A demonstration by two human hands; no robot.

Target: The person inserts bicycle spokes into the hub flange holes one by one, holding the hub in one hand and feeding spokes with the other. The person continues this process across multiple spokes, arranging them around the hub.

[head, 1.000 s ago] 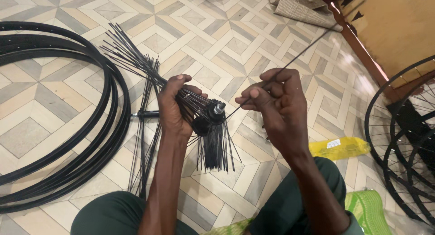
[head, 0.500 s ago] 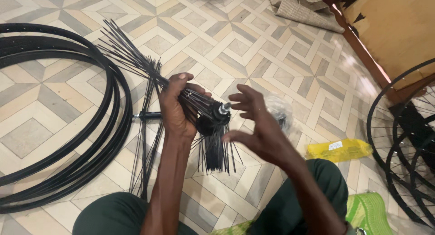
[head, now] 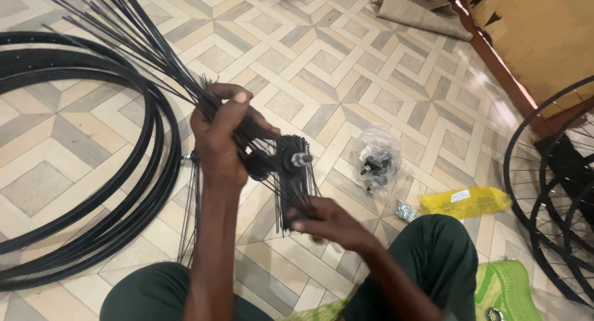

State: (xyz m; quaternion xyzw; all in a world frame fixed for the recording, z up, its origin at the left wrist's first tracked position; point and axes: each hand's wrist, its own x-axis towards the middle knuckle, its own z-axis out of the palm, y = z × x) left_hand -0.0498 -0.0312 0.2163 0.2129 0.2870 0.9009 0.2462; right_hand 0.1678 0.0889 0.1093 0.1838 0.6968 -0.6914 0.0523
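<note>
A hub [head: 288,162] bristling with black spokes [head: 133,33] is held up over the tiled floor [head: 322,67]. The left hand [head: 226,138] is closed round the gathered spokes just left of the hub; thumb and fingers are wrapped tight, and the spokes fan up and away past the hand, cut off by the upper left edge. The hub's body is mostly hidden by spokes and fingers; only a short axle end is seen poking out toward the right.

The right hand [head: 328,221] is seen just below the hub, fingers curled about the hanging spoke ends. It is blurred, so how firmly anything is pinched cannot be told.

Left of the left hand, black rims [head: 93,191] are stacked flat on the floor, partly cut off at the frame's edge. More loose spokes are glimpsed on the floor under the left forearm, largely hidden by it.

Right of the hub, a clear bag [head: 374,160] with dark small parts is lying on the tiles; the contents are hard to make out. Beyond the right hand, a yellow packet [head: 467,201] is noted, with a small shiny heap beside it, too small to identify. Built wheels [head: 550,191] are leaned at far right, cut off.
</note>
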